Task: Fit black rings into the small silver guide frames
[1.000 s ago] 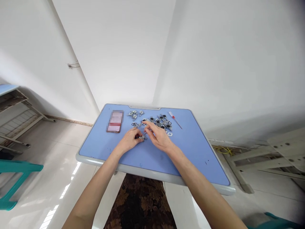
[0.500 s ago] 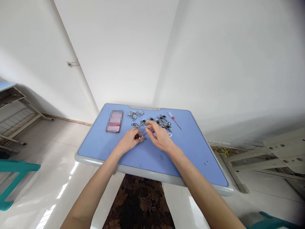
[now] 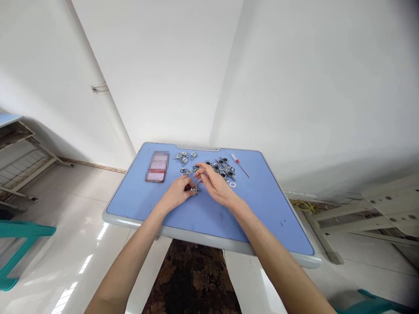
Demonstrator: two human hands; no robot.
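Observation:
My left hand is closed on a small silver metal part, pressing it down near the middle of the blue table. My right hand is just to the right, its thumb and fingers pinching a thin rod-like tool. The tool's lower end meets the metal part; its upper end is hidden by my fingers. Behind my right hand lies a pile of metal parts with black round pieces. A flat metal plate with a hole rests beside my right wrist.
A phone with a blurred screen lies at the table's left. Several silver parts are grouped at the back. A screwdriver with a red and clear handle lies at the right. A green stool stands on the floor to the left.
My right hand's fingers have shifted slightly to the left and spread around the tool. More of the flat plate shows. My left hand and the metal part have stayed in place.

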